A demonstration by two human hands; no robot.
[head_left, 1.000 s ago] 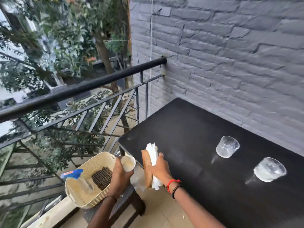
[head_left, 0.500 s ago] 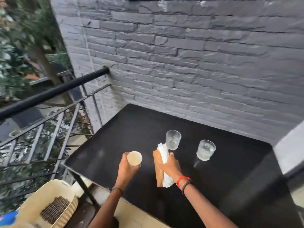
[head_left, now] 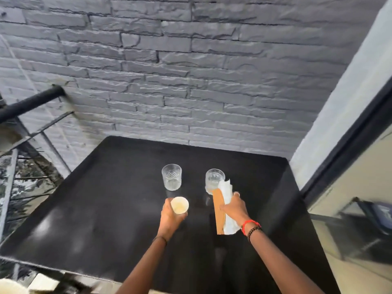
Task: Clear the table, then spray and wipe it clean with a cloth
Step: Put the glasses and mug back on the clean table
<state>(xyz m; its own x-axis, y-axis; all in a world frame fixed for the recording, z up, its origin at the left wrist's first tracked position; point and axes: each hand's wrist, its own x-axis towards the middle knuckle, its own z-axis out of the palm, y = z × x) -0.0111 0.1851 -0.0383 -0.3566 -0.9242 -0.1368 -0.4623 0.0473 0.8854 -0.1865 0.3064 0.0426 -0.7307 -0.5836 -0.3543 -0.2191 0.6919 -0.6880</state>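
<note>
Black worktop [head_left: 95, 209] fills the near view, with a pale rounded rim [head_left: 10, 288] cut off at the lower left corner and too blurred to name. Over the worktop, the left hand [head_left: 169, 219] curls round a small paper cup [head_left: 179, 205]. The right hand [head_left: 234, 207] grips a flat brown piece [head_left: 219, 211] with white paper [head_left: 228, 192] against it, and the paper's tip hides part of the right glass [head_left: 214, 179]. The left glass [head_left: 171, 177] stands just beyond the cup. Behind is a grey brick wall [head_left: 191, 81], with a black railing [head_left: 29, 103] at left.

Arms are bare all the way into frame. Right wrist has a thin red cord bracelet [head_left: 250, 223] stacked next to a dark round-bead bracelet [head_left: 255, 231], plus a pale ring [head_left: 237, 194] on a finger of the right hand [head_left: 234, 209]. Left wrist has a thin dark band [head_left: 160, 238].
</note>
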